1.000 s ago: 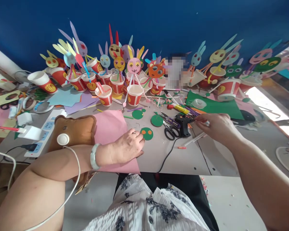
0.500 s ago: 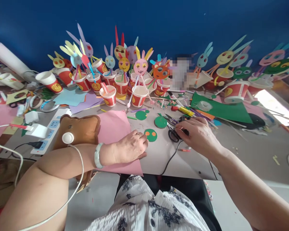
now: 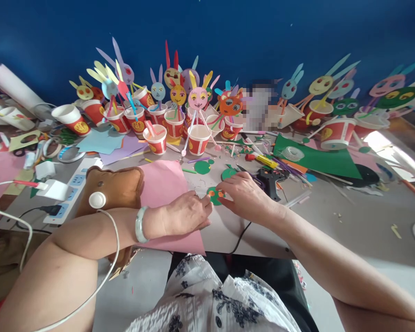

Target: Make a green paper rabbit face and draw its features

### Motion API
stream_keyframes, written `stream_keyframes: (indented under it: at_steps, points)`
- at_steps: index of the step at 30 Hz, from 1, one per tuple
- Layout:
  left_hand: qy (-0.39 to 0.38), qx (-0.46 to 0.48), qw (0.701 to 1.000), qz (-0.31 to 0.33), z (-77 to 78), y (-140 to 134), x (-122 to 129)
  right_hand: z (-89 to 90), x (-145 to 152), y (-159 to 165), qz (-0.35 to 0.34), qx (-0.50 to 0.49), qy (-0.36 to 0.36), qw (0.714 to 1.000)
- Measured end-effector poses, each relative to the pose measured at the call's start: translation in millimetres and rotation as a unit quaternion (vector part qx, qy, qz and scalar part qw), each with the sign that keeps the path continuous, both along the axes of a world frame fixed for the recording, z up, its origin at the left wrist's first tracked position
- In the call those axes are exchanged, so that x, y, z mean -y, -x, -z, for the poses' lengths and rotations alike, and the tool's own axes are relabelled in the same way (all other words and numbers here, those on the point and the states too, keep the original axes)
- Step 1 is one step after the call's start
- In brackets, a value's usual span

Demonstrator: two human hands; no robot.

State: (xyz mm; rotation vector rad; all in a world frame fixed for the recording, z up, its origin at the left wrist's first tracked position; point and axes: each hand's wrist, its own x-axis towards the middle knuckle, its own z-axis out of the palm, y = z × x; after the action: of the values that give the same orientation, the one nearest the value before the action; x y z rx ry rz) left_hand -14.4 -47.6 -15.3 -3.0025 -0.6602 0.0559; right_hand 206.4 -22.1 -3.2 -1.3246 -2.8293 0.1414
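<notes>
A green paper disc [image 3: 214, 201] with two orange paper spots lies on the grey table between my hands. My left hand [image 3: 186, 213], with a pale bangle at its wrist, rests by the pink paper sheet [image 3: 162, 182], its fingers curled together near the disc's left edge; what they hold, if anything, is hidden. My right hand [image 3: 247, 193] reaches over the right side of the disc, thumb and forefinger apart at the orange spots. Partly behind that hand lies another green disc [image 3: 228, 172]. A third green disc [image 3: 202, 167] sits farther back.
A black glue gun [image 3: 271, 182] lies right of my right hand, its cable running toward the table's front edge. Paper cups [image 3: 198, 140] with paper rabbit figures line the back. A brown cushioned warmer [image 3: 119, 184] and a power strip [image 3: 74, 186] stand at left; green sheets [image 3: 332, 159] at right.
My right hand has moved left from the scissors and glue gun to the spotted green disc, uncovering the glue gun. My left hand has stayed nearly in place.
</notes>
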Motion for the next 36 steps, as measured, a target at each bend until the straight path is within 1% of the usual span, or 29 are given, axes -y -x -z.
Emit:
stream_keyframes:
  at_steps: [2, 4, 6, 8, 10, 13, 16, 19, 24, 28, 31, 36]
  points:
    - [-0.006, -0.002, 1.000, 0.006, 2.8, 0.7, -0.2, -5.7, -4.2, 2.5, 0.000, 0.023, 0.005, 1.000]
    - [-0.005, -0.006, 1.000, 0.003, 5.7, 1.8, -0.1, -14.3, -11.6, -2.3, 0.025, 0.033, -0.004, 0.999]
    - [-0.006, -0.007, 1.000, -0.006, 7.6, 2.8, 0.4, -22.9, -21.4, -14.1, 0.076, 0.041, -0.039, 0.995]
    - [-0.013, -0.007, 1.000, -0.010, 7.9, 3.3, 1.3, -27.7, -31.7, -29.4, 0.131, 0.029, -0.082, 0.988]
    - [-0.022, -0.015, 1.000, -0.011, 6.9, 3.2, 2.3, -26.2, -40.6, -43.5, 0.190, 0.021, -0.115, 0.975]
    - [-0.025, -0.034, 0.999, -0.019, 5.2, 2.7, 3.7, -14.5, -50.0, -56.8, 0.254, 0.041, -0.145, 0.956]
    - [-0.028, -0.037, 0.999, -0.026, 4.8, 2.9, 5.0, -2.2, -57.3, -64.5, 0.273, 0.058, -0.133, 0.951]
    - [-0.032, -0.043, 0.998, -0.020, 4.7, 3.9, 6.2, 3.3, -64.9, -73.8, 0.301, 0.064, -0.135, 0.942]
    - [-0.016, -0.063, 0.998, -0.019, 0.3, 4.9, 8.4, 4.2, -72.6, -87.4, 0.337, 0.068, -0.130, 0.930]
    - [0.003, -0.076, 0.997, -0.006, -5.6, 4.5, 9.6, 4.2, -72.9, -88.2, 0.353, 0.072, -0.117, 0.925]
    - [0.025, -0.085, 0.996, 0.002, -8.5, 4.2, 10.1, 4.6, -72.9, -86.2, 0.350, 0.078, -0.111, 0.927]
    - [0.051, -0.087, 0.995, -0.011, -13.5, 5.4, 12.4, 7.8, -72.8, -82.7, 0.340, 0.082, -0.119, 0.929]
